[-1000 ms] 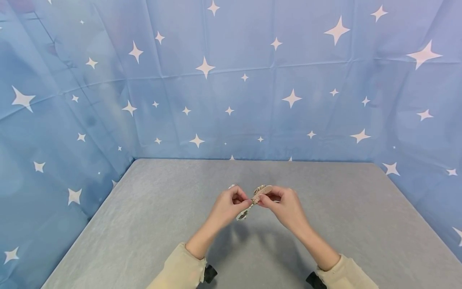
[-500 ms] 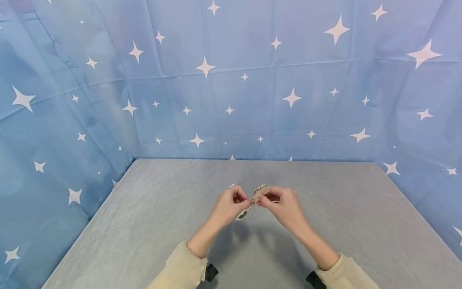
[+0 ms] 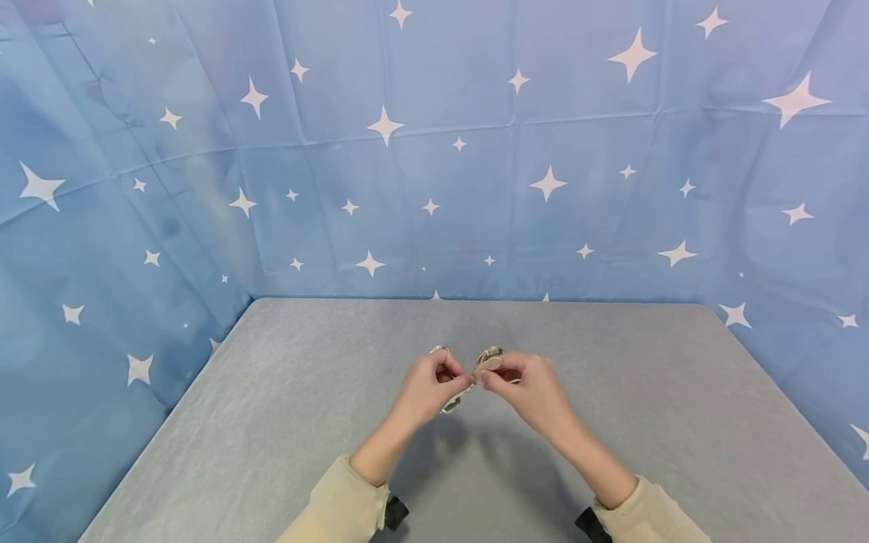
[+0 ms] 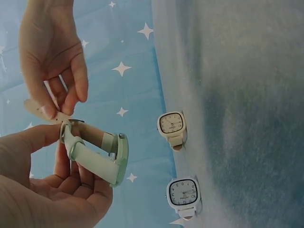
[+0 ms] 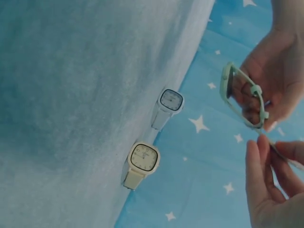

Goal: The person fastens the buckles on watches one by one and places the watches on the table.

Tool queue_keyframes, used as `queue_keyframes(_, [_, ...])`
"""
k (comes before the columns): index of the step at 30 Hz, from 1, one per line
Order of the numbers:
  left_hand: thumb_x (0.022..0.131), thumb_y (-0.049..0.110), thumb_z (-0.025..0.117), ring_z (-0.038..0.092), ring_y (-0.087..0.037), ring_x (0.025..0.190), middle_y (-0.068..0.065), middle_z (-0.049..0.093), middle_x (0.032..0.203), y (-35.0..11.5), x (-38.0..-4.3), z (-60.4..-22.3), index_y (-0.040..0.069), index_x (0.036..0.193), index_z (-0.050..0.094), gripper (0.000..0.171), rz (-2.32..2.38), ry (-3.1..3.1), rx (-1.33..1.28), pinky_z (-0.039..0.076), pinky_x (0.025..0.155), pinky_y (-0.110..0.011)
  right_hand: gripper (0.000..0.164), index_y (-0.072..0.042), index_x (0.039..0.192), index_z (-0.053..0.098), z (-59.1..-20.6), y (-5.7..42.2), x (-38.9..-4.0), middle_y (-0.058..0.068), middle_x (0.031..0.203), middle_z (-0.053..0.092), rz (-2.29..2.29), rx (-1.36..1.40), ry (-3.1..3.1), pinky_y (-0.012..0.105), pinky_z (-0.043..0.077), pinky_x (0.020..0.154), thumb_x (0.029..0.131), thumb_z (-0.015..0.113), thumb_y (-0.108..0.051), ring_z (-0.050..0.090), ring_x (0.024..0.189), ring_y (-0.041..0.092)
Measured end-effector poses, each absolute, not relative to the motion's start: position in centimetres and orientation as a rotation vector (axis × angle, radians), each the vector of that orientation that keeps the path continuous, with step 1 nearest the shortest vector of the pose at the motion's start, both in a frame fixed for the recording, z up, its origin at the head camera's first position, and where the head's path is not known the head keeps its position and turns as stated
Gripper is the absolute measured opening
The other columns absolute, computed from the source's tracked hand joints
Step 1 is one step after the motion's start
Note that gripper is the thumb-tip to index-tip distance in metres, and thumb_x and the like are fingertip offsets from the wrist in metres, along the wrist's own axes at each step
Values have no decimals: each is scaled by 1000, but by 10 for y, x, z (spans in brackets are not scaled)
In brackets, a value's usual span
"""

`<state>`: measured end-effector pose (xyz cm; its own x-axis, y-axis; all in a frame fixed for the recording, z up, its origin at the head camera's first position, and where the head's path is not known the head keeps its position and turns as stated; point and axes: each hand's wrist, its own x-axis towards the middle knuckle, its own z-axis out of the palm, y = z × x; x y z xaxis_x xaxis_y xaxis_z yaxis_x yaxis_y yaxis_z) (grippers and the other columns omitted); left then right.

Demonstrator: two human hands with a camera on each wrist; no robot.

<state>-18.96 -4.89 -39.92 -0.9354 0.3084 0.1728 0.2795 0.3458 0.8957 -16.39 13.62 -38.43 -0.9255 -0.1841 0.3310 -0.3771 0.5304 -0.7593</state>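
Note:
A pale green wristwatch (image 4: pixel 97 162) is held up between both hands, its strap bent into a loop and threaded at the buckle. With thumb and fingers, my left hand (image 3: pixel 425 387) pinches the strap near the buckle. My right hand (image 3: pixel 536 385) pinches the strap's free end (image 4: pixel 34 109), which shows its beige inner side and holes. In the head view, the green watch case (image 3: pixel 451 406) hangs below the left fingertips, partly hidden by them. The watch's face is turned away in the left wrist view.
Beyond the hands, a cream wristwatch (image 4: pixel 171 124) and a white wristwatch (image 4: pixel 184 194) stand on the grey table (image 3: pixel 285 407) with their straps closed. A blue star-printed curtain (image 3: pixel 475 173) surrounds the table's back and sides.
The right thumb and fingertips have shifted slightly left along the strap, towards the buckle. The strap's free end has tilted, and less of it shows. The left hand has barely moved.

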Motion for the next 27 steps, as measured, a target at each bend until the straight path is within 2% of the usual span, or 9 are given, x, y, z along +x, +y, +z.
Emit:
queue_keyframes(3, [87, 12, 75, 55, -7, 68, -12, 67, 86, -49, -187, -398, 2, 92, 63, 16, 1675, 2542, 580, 46, 59, -18, 7, -7, 94, 76, -385, 138, -165, 9, 90, 76, 1498, 437, -2540, 21, 58, 70, 91, 70, -6, 72, 76, 14])
queue_keyframes(8, [86, 10, 77, 55, -10, 77, -5, 64, 91, -48, -181, -397, 9, 100, 61, 21, 1534, 2680, 725, 48, 68, -20, 10, 1, 101, 70, -386, 140, -169, 19, 101, 73, 1715, 433, -2461, 24, 60, 73, 91, 68, -1, 73, 81, 18])
queue_keyframes(14, [87, 12, 77, 65, -15, 87, -1, 68, 97, -50, -178, -396, 14, 99, 70, 14, 1511, 2785, 751, 57, 80, -30, 6, -8, 95, 72, -385, 142, -169, 8, 91, 75, 1558, 495, -2512, 24, 60, 72, 89, 73, -8, 73, 80, 13])
queue_keyframes(18, [86, 14, 78, 70, -18, 88, -2, 72, 95, -53, -180, -397, 13, 99, 72, 14, 1591, 2724, 729, 59, 82, -35, 12, -10, 100, 74, -384, 143, -167, 7, 99, 76, 1445, 525, -2557, 24, 59, 73, 88, 75, -10, 73, 86, 15])
queue_keyframes(22, [87, 13, 76, 73, -20, 88, -4, 75, 93, -56, -182, -399, 10, 96, 73, 10, 1695, 2611, 754, 58, 80, -27, 19, -7, 107, 75, -383, 145, -166, 10, 109, 75, 1503, 540, -2550, 23, 59, 77, 89, 74, -9, 73, 94, 18])
queue_keyframes(27, [86, 11, 77, 72, -21, 88, -8, 75, 93, -57, -184, -399, 9, 95, 73, 10, 1763, 2519, 781, 56, 79, -21, 19, -9, 107, 76, -383, 145, -167, 9, 109, 75, 1552, 546, -2539, 22, 58, 77, 89, 74, -10, 70, 92, 7])
